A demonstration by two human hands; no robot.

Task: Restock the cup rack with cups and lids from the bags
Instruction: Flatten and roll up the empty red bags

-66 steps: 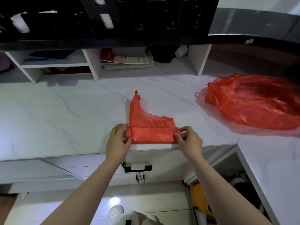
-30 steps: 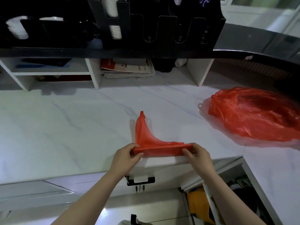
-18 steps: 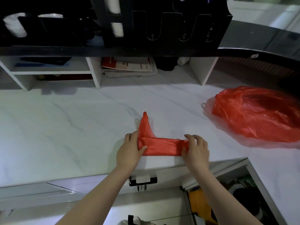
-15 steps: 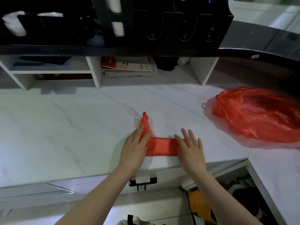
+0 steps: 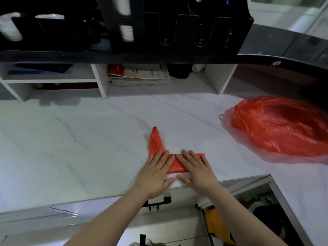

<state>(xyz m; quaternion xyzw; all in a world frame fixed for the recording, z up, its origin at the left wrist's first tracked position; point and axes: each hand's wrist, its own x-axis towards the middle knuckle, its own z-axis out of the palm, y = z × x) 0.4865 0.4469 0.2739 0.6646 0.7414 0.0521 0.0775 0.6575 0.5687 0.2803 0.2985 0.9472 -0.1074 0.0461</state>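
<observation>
Marble counter (image 5: 71,139): left hand (image 5: 156,173) and right hand (image 5: 197,171), fingers flat, press an emptied bag (image 5: 177,165) into a strip; another fold likely follows.

At the near edge of the worktop (image 5: 71,148), the flat left hand (image 5: 156,174) and right hand (image 5: 197,172) cover much of the folded red bag (image 5: 155,144), so its folds beneath them cannot be seen. The full red bag (image 5: 280,126) by the worktop's right edge is blurred, cut off by the picture's side, and its contents are unreadable. Above the far edge, the cup rack (image 5: 177,32) runs off the top, its black front hiding most of the white cups (image 5: 126,33).
</observation>
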